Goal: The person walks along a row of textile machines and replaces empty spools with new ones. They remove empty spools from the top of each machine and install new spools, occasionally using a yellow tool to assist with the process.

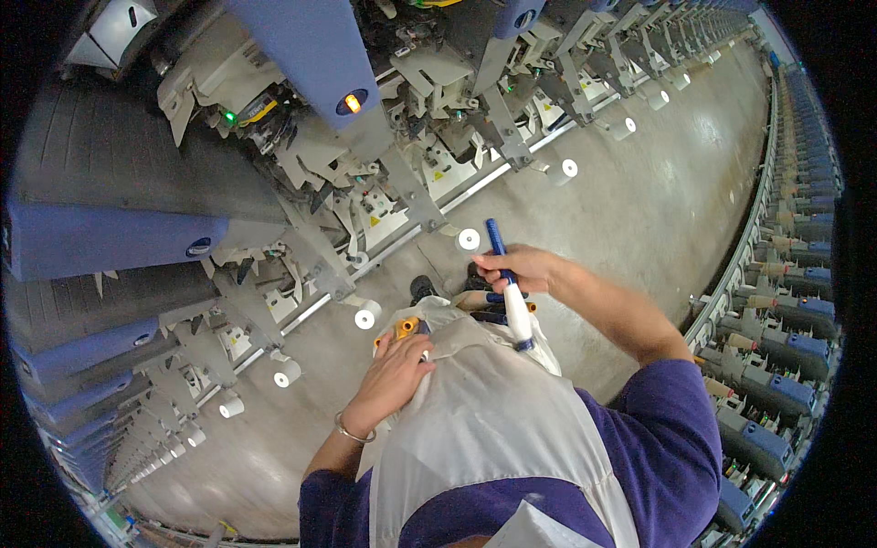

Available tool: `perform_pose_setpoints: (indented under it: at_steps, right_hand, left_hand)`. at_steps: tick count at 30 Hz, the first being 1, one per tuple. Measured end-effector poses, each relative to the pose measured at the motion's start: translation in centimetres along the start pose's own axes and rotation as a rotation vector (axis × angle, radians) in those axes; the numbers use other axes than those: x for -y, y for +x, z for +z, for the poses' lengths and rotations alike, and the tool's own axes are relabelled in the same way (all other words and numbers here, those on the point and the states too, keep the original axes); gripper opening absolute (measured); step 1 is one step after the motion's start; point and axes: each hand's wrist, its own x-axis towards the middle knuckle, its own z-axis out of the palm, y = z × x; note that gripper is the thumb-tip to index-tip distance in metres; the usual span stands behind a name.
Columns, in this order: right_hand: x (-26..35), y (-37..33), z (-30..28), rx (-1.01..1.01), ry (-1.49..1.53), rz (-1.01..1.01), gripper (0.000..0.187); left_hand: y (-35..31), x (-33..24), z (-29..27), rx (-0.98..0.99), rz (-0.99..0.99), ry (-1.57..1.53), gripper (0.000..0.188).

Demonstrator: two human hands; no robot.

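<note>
A yarn bobbin, a blue tube partly wound with white yarn, is in the closed fingers of my right hand. Its bare blue end points up, and the yarn-covered part hangs down against my white apron. My left hand lies at the left side of the apron with its fingers bent at the pocket. Yellow-orange tubes stick out just beyond those fingers. What the left fingers grip, if anything, is hidden. More blue and orange tube ends show at the apron's right side, below my right hand.
A long winding machine runs diagonally on my left, with blue housings and a metal rail. White yarn packages protrude from it over the grey floor. Another machine row curves along the right. My shoes show below.
</note>
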Motion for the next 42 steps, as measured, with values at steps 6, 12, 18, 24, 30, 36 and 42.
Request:
perform_pose_setpoints:
  at_steps: [6, 12, 18, 24, 30, 36, 42]
  right_hand:
    - [-5.8, -5.9, 2.7, 0.081, -0.35, -0.263, 0.046]
    - [-2.7, -9.5, 1.3, -0.209, -1.675, -0.3, 0.036]
    - [-2.6, -2.1, 5.1, 0.048, -2.229, -0.113, 0.022]
    - [-6.6, 10.2, 5.7, 0.154, -2.22, 0.094, 0.035]
    - [-5.6, 9.5, 6.8, 0.254, -2.27, 0.023, 0.034]
    - [-4.5, 3.2, 8.1, 0.372, -2.238, -0.11, 0.027]
    - [-5.6, 5.5, 8.6, 0.268, -2.28, -0.173, 0.036]
  left_hand:
    - [1.3, 0.5, 0.3, -0.007, -0.108, 0.099, 0.037]
    - [0.0, 0.7, 1.0, 0.009, -0.089, 0.175, 0.041]
    - [-0.1, 1.1, 0.3, 0.066, -0.094, 0.084, 0.042]
    - [0.0, 1.5, -1.2, -0.125, -0.073, -0.233, 0.043]
    - [-0.4, 2.1, -2.6, -0.151, -0.098, -0.313, 0.037]
    - [-2.7, 2.8, -5.1, -0.266, -0.146, -0.225, 0.039]
    - [-3.1, 4.3, -4.0, -0.073, -0.043, -0.171, 0.041]
